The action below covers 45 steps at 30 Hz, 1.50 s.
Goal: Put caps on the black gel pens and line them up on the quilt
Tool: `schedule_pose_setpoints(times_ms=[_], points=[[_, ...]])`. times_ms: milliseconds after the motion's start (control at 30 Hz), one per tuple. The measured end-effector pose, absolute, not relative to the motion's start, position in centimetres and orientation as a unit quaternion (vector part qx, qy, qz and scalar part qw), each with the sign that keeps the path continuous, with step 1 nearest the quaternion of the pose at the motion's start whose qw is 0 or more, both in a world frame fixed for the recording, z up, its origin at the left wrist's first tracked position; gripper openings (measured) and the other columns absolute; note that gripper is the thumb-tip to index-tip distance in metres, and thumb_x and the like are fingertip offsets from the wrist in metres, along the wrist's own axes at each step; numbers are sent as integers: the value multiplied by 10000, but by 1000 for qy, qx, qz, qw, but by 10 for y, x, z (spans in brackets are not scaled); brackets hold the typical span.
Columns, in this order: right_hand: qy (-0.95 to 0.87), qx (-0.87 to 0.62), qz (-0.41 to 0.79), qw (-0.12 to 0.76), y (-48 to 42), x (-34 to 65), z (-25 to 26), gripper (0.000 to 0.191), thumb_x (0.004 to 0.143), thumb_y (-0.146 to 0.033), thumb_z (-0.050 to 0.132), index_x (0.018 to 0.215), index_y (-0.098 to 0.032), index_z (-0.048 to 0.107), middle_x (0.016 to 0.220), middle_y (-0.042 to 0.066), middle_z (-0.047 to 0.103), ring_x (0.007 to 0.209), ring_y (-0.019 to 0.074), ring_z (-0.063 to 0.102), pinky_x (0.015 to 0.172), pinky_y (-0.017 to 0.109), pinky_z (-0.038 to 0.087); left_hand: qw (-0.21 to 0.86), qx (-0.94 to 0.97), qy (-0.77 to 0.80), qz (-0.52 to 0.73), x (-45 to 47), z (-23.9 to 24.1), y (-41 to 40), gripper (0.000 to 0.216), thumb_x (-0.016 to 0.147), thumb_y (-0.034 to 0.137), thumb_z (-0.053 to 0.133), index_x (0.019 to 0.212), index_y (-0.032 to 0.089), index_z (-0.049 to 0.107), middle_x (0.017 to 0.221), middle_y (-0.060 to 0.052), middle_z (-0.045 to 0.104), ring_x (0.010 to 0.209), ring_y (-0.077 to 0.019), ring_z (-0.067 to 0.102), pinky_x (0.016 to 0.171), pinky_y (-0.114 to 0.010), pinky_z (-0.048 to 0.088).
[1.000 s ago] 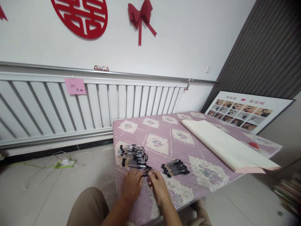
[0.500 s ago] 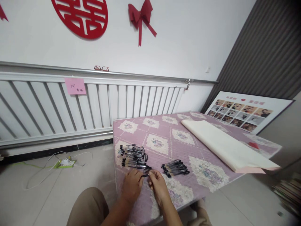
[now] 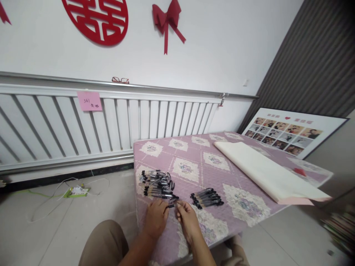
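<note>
Over the near edge of the table, my left hand [image 3: 157,217] is closed on a black pen [image 3: 171,206], whose dark end sticks out to the right. My right hand [image 3: 188,218] is pinched just beside that end; whatever its fingertips hold is too small to make out. Beyond my left hand lies a loose pile of black pens and pen parts [image 3: 158,183]. To the right of my hands, several pens [image 3: 207,198] lie side by side in a neat group.
A purple flowered tablecloth [image 3: 185,147] covers the table. On its right side rests a folded cream sheet [image 3: 257,170] near a small red object [image 3: 300,171]. A photo board [image 3: 294,129] leans behind. The radiator [image 3: 111,125] runs along the wall; a power strip [image 3: 77,191] lies on the floor.
My right fingertips have drawn slightly right, leaving a small gap from the pen's end. My left hand and the pens on the table stay put.
</note>
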State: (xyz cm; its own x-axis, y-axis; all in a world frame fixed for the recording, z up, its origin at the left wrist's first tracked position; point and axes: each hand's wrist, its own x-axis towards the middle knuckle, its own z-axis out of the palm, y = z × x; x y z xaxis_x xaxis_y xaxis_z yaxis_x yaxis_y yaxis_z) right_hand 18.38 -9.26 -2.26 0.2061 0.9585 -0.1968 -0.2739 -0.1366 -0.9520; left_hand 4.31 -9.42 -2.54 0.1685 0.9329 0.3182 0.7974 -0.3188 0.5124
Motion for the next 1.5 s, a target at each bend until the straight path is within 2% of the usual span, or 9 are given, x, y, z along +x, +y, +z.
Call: schedule_pose_setpoints(times_ms=[133,333,533,733,933,1100,1200,1367,1500], points=[[-300,-527,524,599,-92,184,-24,305,633,-437,672,793,-207,551,584,-79,487,475,71,438,448,185,340,120,738,583,318,42,-26,-94,210,872,201,463,976,275,630,976,4,650,983,-189,553,864,-342,338],[-321,-541,517,580,-90,180,-26,325,609,-443,691,780,-180,607,512,-78,471,439,79,411,424,198,304,96,708,621,323,41,-24,-91,245,867,169,459,998,275,636,993,-1,653,990,-189,558,886,-344,335],[-340,-556,511,560,-88,178,-27,296,606,-390,672,798,-176,602,508,-71,494,439,89,425,440,208,333,60,687,662,293,35,-22,-80,215,865,192,493,973,292,649,999,-2,645,1000,-215,546,919,-391,302],[-363,-562,502,547,-88,176,-29,236,624,-366,622,774,-189,577,488,-79,478,428,93,419,438,210,323,63,697,673,238,30,-22,-75,183,841,198,532,932,295,659,989,-16,620,1011,-227,522,915,-403,292],[-399,-581,471,530,-84,171,-28,200,638,-354,618,750,-189,627,460,-70,503,395,99,399,426,223,308,76,685,686,232,32,-24,-74,226,832,168,522,990,278,642,1026,-38,606,1040,-232,505,930,-400,289],[-430,-572,447,537,-67,160,-24,221,594,-355,656,748,-198,679,678,8,668,631,169,576,570,251,422,71,680,684,255,32,-24,-74,264,824,133,504,1025,262,619,1034,-42,603,1054,-230,504,940,-406,291],[-434,-562,445,546,-62,155,-24,295,587,-379,663,822,-203,686,757,22,690,717,189,605,623,263,448,66,678,689,248,32,-23,-74,286,820,126,503,1048,263,606,1034,-39,600,1049,-226,510,938,-400,298],[-421,-566,452,545,-72,159,-26,277,666,-428,626,826,-203,654,517,-47,552,442,125,464,439,234,348,60,678,690,245,32,-24,-73,307,813,124,508,1078,252,595,1053,-48,594,1063,-231,500,946,-400,289],[-430,-564,450,543,-82,165,-28,254,710,-429,598,810,-199,637,497,-59,505,422,115,425,428,231,330,60,679,682,264,32,-26,-74,321,804,106,506,1077,250,593,1062,-46,598,1070,-231,499,946,-401,288]])
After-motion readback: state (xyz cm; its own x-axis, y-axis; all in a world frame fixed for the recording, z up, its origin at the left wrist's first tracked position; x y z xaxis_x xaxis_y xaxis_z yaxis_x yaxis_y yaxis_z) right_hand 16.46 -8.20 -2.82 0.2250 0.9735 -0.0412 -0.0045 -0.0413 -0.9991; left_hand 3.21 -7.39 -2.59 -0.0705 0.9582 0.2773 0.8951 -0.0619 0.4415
